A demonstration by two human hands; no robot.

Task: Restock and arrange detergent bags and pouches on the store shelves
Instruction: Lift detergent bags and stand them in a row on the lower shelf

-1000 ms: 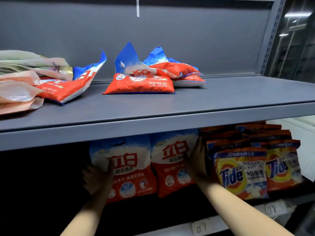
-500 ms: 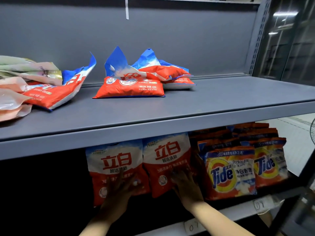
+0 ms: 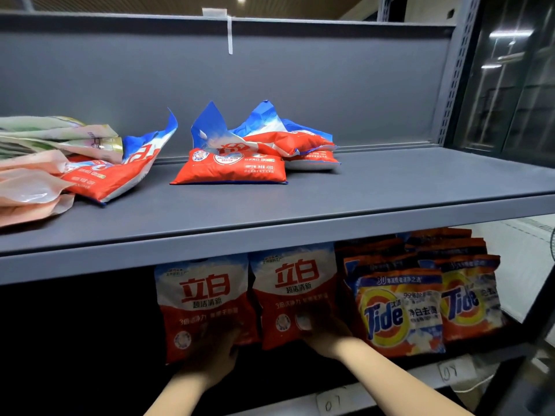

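Left hand (image 3: 214, 354), lower than a moment ago, fingers spread flat against left red-and-white bag (image 3: 204, 304) on lower shelf (image 3: 390, 388). Right hand (image 3: 326, 337) likewise lower, pressing bottom of second bag (image 3: 295, 295); grip unclear. Just beside, Tide bags (image 3: 399, 310).

Grey shelf (image 3: 390, 187). On it, red bags (image 3: 231, 169) with blue-and-white tops, and pale pink pouches (image 3: 30, 187). Below, red-and-white bags (image 3: 207, 298) with red lettering; orange Tide bags (image 3: 399, 310) with a yellow bullseye, seemingly blue-lettered.
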